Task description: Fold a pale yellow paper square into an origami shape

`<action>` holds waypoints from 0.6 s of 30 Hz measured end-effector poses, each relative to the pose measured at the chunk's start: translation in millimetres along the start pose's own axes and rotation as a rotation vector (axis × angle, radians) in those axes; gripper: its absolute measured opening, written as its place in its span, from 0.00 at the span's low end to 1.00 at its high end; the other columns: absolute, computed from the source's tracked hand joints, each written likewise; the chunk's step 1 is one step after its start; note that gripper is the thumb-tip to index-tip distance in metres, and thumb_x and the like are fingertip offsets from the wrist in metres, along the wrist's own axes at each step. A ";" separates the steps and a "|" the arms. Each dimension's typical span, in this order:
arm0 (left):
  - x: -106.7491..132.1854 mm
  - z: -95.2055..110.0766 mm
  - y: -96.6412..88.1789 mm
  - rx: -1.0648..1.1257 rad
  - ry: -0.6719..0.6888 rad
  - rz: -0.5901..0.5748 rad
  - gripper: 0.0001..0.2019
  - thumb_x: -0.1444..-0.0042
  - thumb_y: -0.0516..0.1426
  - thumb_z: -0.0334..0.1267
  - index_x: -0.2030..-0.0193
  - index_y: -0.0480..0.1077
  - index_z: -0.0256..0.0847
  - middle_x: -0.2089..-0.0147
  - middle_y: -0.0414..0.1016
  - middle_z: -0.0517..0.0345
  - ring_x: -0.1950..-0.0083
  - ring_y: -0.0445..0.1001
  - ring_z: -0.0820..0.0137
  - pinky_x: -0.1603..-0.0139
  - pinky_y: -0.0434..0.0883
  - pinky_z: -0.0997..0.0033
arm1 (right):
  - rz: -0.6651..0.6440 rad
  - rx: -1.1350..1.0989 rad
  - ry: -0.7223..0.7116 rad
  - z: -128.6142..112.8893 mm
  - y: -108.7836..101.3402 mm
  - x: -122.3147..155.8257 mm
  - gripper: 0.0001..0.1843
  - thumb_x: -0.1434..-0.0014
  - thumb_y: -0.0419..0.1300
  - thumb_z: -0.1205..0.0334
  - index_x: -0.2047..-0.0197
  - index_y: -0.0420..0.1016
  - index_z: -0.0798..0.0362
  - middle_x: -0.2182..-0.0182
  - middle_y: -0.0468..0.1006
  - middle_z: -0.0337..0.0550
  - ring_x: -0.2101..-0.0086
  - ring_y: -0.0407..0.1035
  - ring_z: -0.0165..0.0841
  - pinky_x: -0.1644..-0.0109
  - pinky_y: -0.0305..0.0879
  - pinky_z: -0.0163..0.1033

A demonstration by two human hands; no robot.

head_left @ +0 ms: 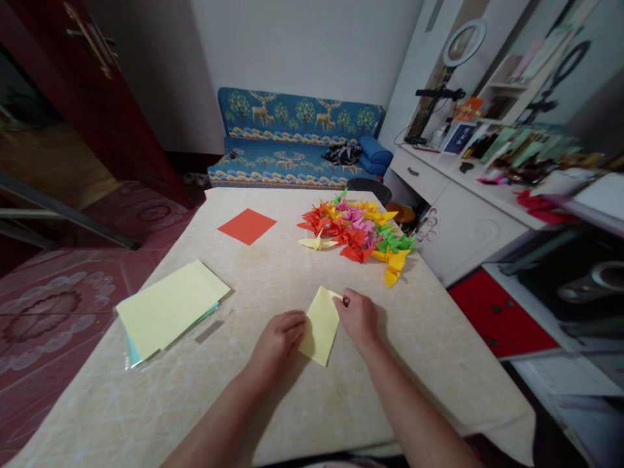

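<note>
Pinching yellow paper at its upper right corner, between thumb and finger of right hand. Touching its left edge with left hand, fingers bent; can't tell whether gripping or just resting there. Lying on table, that paper, between both hands. Also seen on table: red sheet beyond, to the left; paper stack nearer, well left; heap of paper birds beyond right hand, pale yellow bird at its near left side.
</note>
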State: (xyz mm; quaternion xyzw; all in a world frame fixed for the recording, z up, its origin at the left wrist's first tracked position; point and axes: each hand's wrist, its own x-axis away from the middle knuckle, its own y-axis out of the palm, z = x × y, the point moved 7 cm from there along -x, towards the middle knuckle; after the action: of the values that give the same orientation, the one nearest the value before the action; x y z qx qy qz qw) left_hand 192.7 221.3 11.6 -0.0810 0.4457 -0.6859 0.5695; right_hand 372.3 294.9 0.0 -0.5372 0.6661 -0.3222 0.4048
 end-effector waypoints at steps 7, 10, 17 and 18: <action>10.0 5.9 12.7 -0.171 0.057 -0.075 0.16 0.43 0.49 0.28 0.51 0.71 0.36 0.48 0.72 0.46 0.46 0.68 0.59 0.48 0.68 0.58 | 0.117 0.090 -0.270 -44.2 -12.3 2.4 0.18 0.47 0.52 0.73 0.53 0.69 0.53 0.53 0.70 0.52 0.51 0.60 0.41 0.49 0.55 0.45; 9.4 7.6 13.6 -0.201 0.063 -0.068 0.16 0.44 0.49 0.27 0.52 0.72 0.36 0.49 0.73 0.46 0.46 0.68 0.59 0.50 0.69 0.58 | 0.019 -0.023 -0.467 -81.5 7.2 10.1 0.21 0.45 0.48 0.75 0.49 0.66 0.56 0.45 0.63 0.51 0.44 0.54 0.38 0.39 0.48 0.44; 15.7 13.3 16.1 -0.324 0.054 -0.061 0.19 0.47 0.50 0.25 0.50 0.71 0.37 0.48 0.73 0.46 0.45 0.68 0.59 0.52 0.69 0.61 | -0.127 -0.026 -0.449 -98.2 58.6 2.9 0.30 0.41 0.52 0.58 0.38 0.53 0.63 0.37 0.49 0.60 0.36 0.32 0.44 0.36 0.36 0.54; 17.5 13.4 16.8 -0.360 0.054 -0.069 0.20 0.47 0.50 0.25 0.49 0.70 0.36 0.47 0.72 0.46 0.45 0.68 0.58 0.52 0.69 0.61 | -0.109 0.005 -0.443 -95.6 59.9 -1.2 0.31 0.40 0.52 0.56 0.38 0.53 0.63 0.37 0.48 0.61 0.36 0.31 0.45 0.36 0.33 0.56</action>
State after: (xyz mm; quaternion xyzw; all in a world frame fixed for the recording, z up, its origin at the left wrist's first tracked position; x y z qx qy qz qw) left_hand 207.0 200.2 0.7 -0.1783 0.5735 -0.6160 0.5098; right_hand 260.5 308.4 -7.1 -0.6289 0.5303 -0.2195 0.5245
